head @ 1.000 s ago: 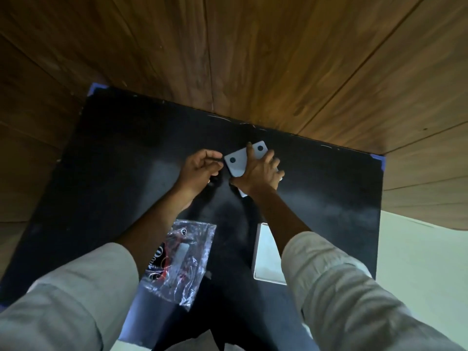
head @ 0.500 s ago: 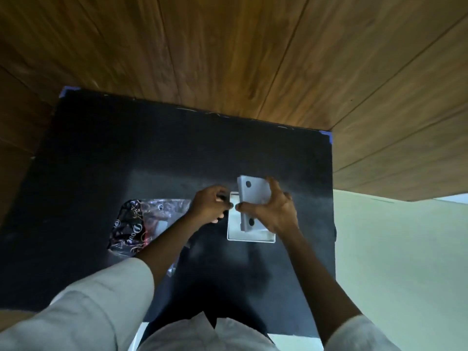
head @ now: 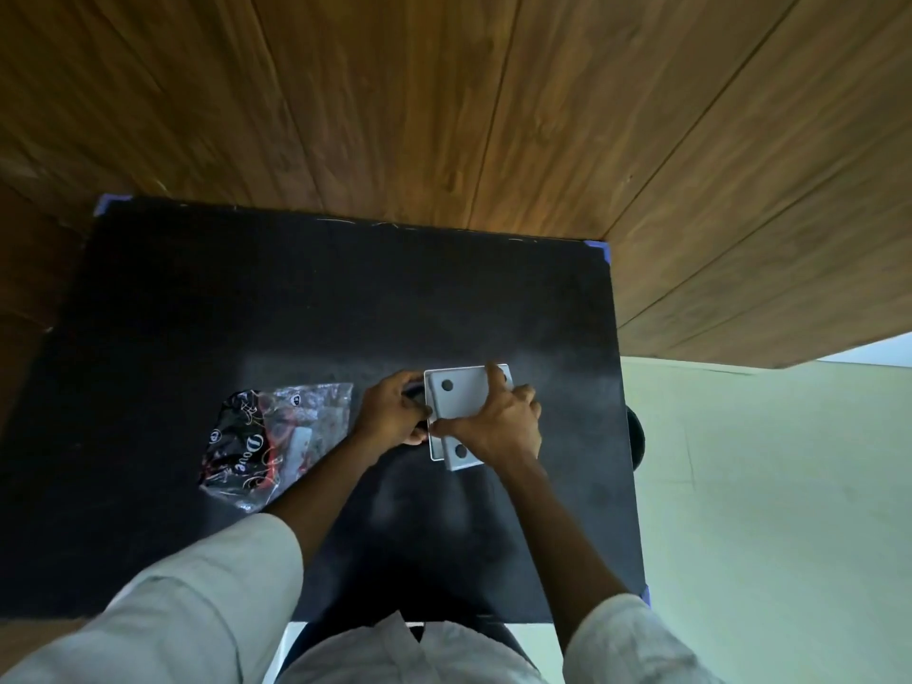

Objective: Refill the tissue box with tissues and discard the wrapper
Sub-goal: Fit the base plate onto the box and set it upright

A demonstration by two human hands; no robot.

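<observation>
A grey tissue box (head: 461, 397) with round holes in its face rests on the black table (head: 296, 298), right of centre. My right hand (head: 503, 427) grips it from the near right side, thumb along its lower left edge and fingers over the top. My left hand (head: 392, 414) is curled against the box's left side, with something dark under its fingers. A thin white panel edge (head: 433, 454) shows under the box's near left corner. The clear plastic wrapper (head: 276, 436), printed in black and red, lies flat to the left of my left hand.
Wood-panelled wall (head: 444, 116) runs behind the table's far edge. Pale floor (head: 765, 486) lies to the right. A dark round object (head: 635, 436) sticks out past the table's right edge. Blue tape marks the table's corners.
Both hands brought the grey box from the far middle of the table toward me and set it over the white panel. The wrapper stayed put; my head view shifted.
</observation>
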